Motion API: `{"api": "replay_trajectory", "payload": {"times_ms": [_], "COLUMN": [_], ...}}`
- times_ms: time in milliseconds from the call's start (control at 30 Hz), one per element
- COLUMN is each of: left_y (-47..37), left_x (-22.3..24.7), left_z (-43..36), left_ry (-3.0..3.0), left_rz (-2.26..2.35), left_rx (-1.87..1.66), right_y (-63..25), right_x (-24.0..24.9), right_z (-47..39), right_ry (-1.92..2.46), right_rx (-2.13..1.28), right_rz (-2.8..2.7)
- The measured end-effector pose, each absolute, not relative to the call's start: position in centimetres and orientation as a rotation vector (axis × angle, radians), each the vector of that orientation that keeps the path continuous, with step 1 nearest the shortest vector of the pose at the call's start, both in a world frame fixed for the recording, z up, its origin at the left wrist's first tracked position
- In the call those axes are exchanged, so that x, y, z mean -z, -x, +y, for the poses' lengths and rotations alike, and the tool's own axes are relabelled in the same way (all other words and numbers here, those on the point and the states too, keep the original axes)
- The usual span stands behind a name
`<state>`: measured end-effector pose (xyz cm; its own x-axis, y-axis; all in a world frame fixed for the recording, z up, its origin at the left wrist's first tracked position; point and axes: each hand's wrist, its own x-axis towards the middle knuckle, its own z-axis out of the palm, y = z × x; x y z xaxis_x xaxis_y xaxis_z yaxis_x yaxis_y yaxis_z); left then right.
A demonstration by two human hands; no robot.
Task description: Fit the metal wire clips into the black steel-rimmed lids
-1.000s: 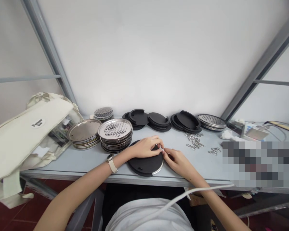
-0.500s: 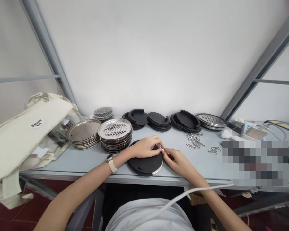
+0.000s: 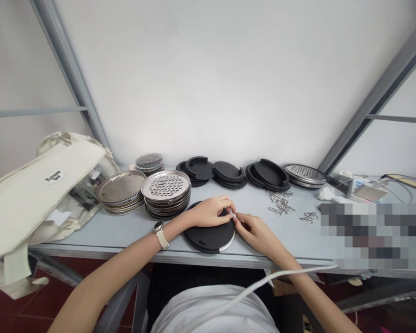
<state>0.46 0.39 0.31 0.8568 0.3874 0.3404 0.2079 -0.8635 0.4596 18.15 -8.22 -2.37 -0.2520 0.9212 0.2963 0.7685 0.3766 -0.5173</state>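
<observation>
A black round plate (image 3: 211, 237) with a silvery metal edge showing on its right lies flat near the table's front edge. Across its upper part rests my left hand (image 3: 211, 212), thumb and fingers bent together in a pinch at the right rim. My right hand (image 3: 254, 231) meets it there, its fingertips closed on a small metal clip (image 3: 233, 214), mostly hidden by the fingers. How the clip sits against the rim I cannot see. Similar loose metal clips (image 3: 280, 203) lie in a pile beyond my right hand, with a few others (image 3: 308, 216) apart.
Left of the plate stand a stack of metal grater discs (image 3: 165, 187) and plain metal discs (image 3: 121, 189). Black plates (image 3: 229, 172) and more grater discs (image 3: 305, 174) line the wall. A cream bag (image 3: 38, 199) covers the table's left end; a white cable (image 3: 263, 280) crosses before me.
Both hands stay at the plate's right rim with almost no visible movement. The view has shifted very slightly.
</observation>
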Motion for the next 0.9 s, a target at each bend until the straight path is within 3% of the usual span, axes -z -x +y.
{"api": "replay_trajectory", "payload": {"times_ms": [900], "left_y": [-0.45], "left_x": [-0.35], "left_z": [0.46], "left_ry": [-2.617], "left_rz": [0.441], "left_rx": [-0.590], "right_y": [-18.10], "right_x": [2.30], "right_z": [-8.29], "right_ry": [1.427], "right_rx": [-0.360], "right_rz": [-2.082]}}
